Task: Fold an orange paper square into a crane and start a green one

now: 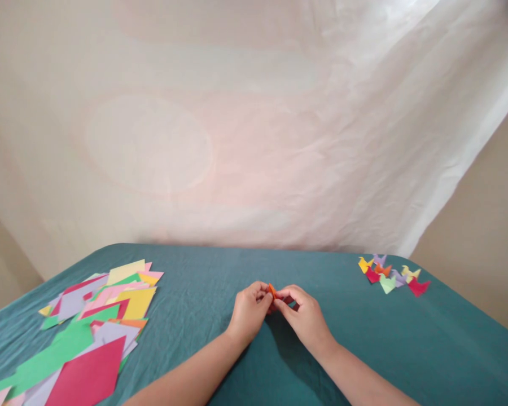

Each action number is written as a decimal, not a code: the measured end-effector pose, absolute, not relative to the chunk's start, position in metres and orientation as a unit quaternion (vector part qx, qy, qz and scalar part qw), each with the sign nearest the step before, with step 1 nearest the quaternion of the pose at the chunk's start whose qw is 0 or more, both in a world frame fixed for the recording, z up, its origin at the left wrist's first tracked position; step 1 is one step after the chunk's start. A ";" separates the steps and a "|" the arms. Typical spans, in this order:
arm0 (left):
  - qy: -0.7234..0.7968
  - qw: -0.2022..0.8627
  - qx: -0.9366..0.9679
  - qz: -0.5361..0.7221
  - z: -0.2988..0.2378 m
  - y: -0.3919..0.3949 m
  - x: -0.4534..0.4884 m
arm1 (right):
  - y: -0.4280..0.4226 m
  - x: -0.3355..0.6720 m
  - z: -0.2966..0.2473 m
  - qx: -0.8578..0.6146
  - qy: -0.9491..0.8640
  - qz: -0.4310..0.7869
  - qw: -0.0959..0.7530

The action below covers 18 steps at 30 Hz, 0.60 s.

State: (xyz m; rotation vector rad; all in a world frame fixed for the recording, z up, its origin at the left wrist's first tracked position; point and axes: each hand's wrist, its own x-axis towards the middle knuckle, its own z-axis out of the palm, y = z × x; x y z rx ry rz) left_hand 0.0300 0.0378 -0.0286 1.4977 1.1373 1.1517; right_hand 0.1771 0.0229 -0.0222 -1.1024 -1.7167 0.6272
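Observation:
Between my two hands, above the middle of the table, is a small piece of folded orange paper (272, 291). The fingers of my left hand (253, 307) pinch it from the left. My right hand (303, 316) grips its other side between thumb and forefinger. Only a narrow orange edge and tip show; my fingers cover the rest, so its full shape is hidden.
A dark green cloth covers the table (186, 316). Loose coloured paper sheets (87, 375) lie in an overlapping pile at the left. Several small folded paper birds (387, 283) stand together at the far right. A pale cloth (245, 141) hangs behind the table.

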 end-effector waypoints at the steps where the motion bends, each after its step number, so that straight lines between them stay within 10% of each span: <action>1: 0.457 0.462 0.604 0.462 -0.028 0.038 0.030 | 0.023 0.177 -0.023 -0.456 -0.700 0.258 0.485; 18: 0.439 0.507 0.594 0.444 -0.024 0.042 0.027 | 0.024 0.177 -0.025 -0.456 -0.674 0.318 0.487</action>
